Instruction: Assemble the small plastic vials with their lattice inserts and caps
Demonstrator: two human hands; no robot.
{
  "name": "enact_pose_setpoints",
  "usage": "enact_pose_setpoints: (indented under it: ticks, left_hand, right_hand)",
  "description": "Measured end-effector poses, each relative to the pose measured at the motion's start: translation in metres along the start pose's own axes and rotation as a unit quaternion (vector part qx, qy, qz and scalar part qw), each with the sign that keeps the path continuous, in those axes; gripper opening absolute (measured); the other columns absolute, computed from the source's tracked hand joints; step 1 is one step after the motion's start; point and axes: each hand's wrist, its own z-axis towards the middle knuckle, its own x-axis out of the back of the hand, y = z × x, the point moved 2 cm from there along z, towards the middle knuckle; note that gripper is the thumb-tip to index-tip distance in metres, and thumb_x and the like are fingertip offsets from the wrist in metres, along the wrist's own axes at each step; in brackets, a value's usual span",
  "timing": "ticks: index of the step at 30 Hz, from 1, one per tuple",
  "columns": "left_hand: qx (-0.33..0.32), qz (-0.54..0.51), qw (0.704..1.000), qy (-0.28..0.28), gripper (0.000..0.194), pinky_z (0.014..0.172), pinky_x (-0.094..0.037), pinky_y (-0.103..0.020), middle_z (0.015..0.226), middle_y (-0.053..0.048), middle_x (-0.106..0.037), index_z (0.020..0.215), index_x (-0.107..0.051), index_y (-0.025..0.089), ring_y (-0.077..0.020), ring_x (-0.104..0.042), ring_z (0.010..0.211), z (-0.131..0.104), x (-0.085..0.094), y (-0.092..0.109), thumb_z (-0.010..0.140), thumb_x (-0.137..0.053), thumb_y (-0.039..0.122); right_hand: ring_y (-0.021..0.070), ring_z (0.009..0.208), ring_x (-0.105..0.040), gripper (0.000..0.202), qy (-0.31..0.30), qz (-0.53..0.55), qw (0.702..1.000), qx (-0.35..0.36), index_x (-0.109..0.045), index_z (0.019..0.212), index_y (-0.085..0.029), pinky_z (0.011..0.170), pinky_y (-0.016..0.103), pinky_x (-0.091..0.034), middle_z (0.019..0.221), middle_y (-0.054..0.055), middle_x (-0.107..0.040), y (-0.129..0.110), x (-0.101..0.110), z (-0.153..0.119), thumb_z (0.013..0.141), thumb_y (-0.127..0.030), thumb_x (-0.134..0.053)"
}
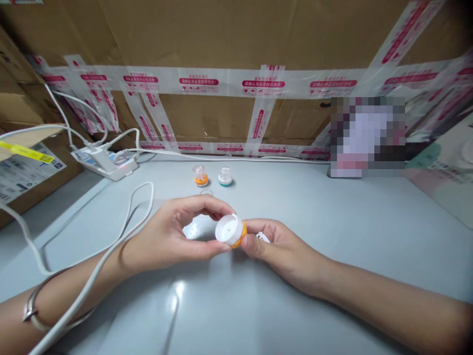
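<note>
A small round white cup with an orange ring [229, 230] is held up above the grey table, its open side facing me. My left hand [185, 229] pinches the white rim between thumb and fingers. At the orange side, the thumb and fingers of my right hand [275, 249] touch the ring. A small white piece with dark dots [262, 237] shows in my right hand, partly hidden by the fingers. Beyond my hands stand an orange-based clear piece [201, 176] and a green-based one [225, 176]. A clear rim [206, 192] peeks out behind my left hand.
White cables run from a power strip [107, 162] along the back and across my left forearm. A large taped cardboard box [221, 113] stands behind the grey table [314, 212]. A blurred-out phone-like object [362, 138] leans at the right back. Another box [33, 172] is at left.
</note>
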Motion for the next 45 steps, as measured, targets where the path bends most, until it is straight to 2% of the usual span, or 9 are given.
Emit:
enact_pose_setpoints:
  ticks: [5,12,24,28,32,36,38,41,45]
  left_hand:
    - [-0.047,0.126,0.991,-0.026,0.034,0.086,-0.043,-0.022,0.100,-0.002,-0.062,0.105,-0.057,0.020,-0.0128,-0.056,0.094,-0.001,0.006,0.008,0.074,-0.069,0.017]
    - [-0.075,0.220,0.971,-0.052,0.025,0.076,-0.044,-0.022,0.091,-0.004,-0.062,0.103,-0.058,0.015,-0.0126,-0.056,0.083,-0.005,0.006,0.020,0.079,-0.064,0.021]
    - [-0.040,0.224,0.972,-0.065,0.022,0.074,-0.045,-0.022,0.092,-0.004,-0.062,0.102,-0.058,0.018,-0.0140,-0.057,0.083,-0.004,0.002,0.024,0.081,-0.061,0.024]
    - [-0.032,0.199,0.979,-0.022,0.025,0.075,-0.044,-0.020,0.091,-0.002,-0.062,0.100,-0.057,0.017,-0.0123,-0.056,0.081,-0.002,-0.001,0.021,0.076,-0.064,0.019]
    - [-0.019,0.200,0.980,-0.007,0.024,0.073,-0.043,-0.021,0.087,-0.001,-0.062,0.097,-0.058,0.017,-0.0126,-0.055,0.077,-0.002,-0.005,0.017,0.074,-0.060,0.014]
    - [0.030,0.216,0.972,-0.090,0.023,0.067,-0.040,-0.022,0.082,-0.001,-0.060,0.097,-0.060,0.018,-0.0133,-0.054,0.073,-0.002,-0.012,0.011,0.074,-0.058,0.015]
    - [0.048,0.219,0.967,-0.125,0.023,0.066,-0.039,-0.023,0.080,-0.001,-0.059,0.097,-0.061,0.018,-0.0132,-0.052,0.071,-0.002,-0.015,0.008,0.074,-0.058,0.016]
    - [0.063,0.201,0.967,-0.143,0.025,0.066,-0.039,-0.023,0.081,-0.001,-0.058,0.098,-0.062,0.019,-0.0128,-0.052,0.071,0.000,-0.017,0.005,0.073,-0.059,0.016]
    - [0.072,0.164,0.974,-0.137,0.023,0.068,-0.040,-0.024,0.084,-0.001,-0.057,0.096,-0.062,0.019,-0.0136,-0.052,0.074,0.001,-0.018,0.002,0.073,-0.060,0.017]
  right_hand:
    - [0.0097,0.070,-0.048,0.024,-0.001,-0.019,1.000,-0.002,-0.067,0.097,-0.021,0.075,0.024,-0.038,0.075,-0.002,-0.055,-0.001,0.003,-0.001,0.080,-0.036,-0.061]
    - [0.0077,0.057,-0.028,0.025,0.039,-0.143,0.989,0.004,-0.066,0.083,-0.018,0.053,0.021,-0.024,0.061,-0.006,-0.029,0.001,0.003,0.000,0.078,-0.042,-0.061]
    - [0.0116,0.070,-0.042,0.025,0.003,-0.156,0.988,0.019,-0.066,0.093,-0.018,0.070,0.025,-0.035,0.075,-0.001,-0.049,-0.002,0.001,-0.001,0.083,-0.038,-0.055]
    - [0.0104,0.065,-0.039,0.029,0.002,-0.161,0.987,0.014,-0.065,0.094,-0.019,0.066,0.024,-0.033,0.068,-0.003,-0.042,-0.002,0.002,-0.001,0.082,-0.043,-0.055]
    - [0.0086,0.056,-0.030,0.031,0.069,-0.191,0.979,-0.019,-0.060,0.097,-0.020,0.054,0.022,-0.026,0.062,-0.006,-0.030,-0.002,0.009,0.001,0.077,-0.044,-0.060]
    - [0.0101,0.051,-0.027,0.026,0.232,-0.119,0.965,0.024,-0.049,0.094,-0.019,0.050,0.024,-0.025,0.059,-0.006,-0.031,-0.005,0.022,0.002,0.083,-0.042,-0.043]
    - [0.0112,0.050,-0.026,0.014,0.272,-0.088,0.957,0.057,-0.043,0.085,-0.020,0.050,0.025,-0.026,0.058,-0.006,-0.033,-0.008,0.026,0.002,0.082,-0.031,-0.035]
    - [0.0118,0.054,-0.031,0.005,0.286,-0.095,0.952,0.056,-0.037,0.081,-0.022,0.054,0.026,-0.029,0.061,-0.005,-0.038,-0.013,0.026,0.001,0.077,-0.021,-0.036]
    - [0.0119,0.066,-0.042,0.008,0.241,-0.197,0.949,0.044,-0.042,0.090,-0.023,0.061,0.025,-0.036,0.074,-0.003,-0.046,-0.019,0.021,-0.002,0.084,-0.027,-0.042]
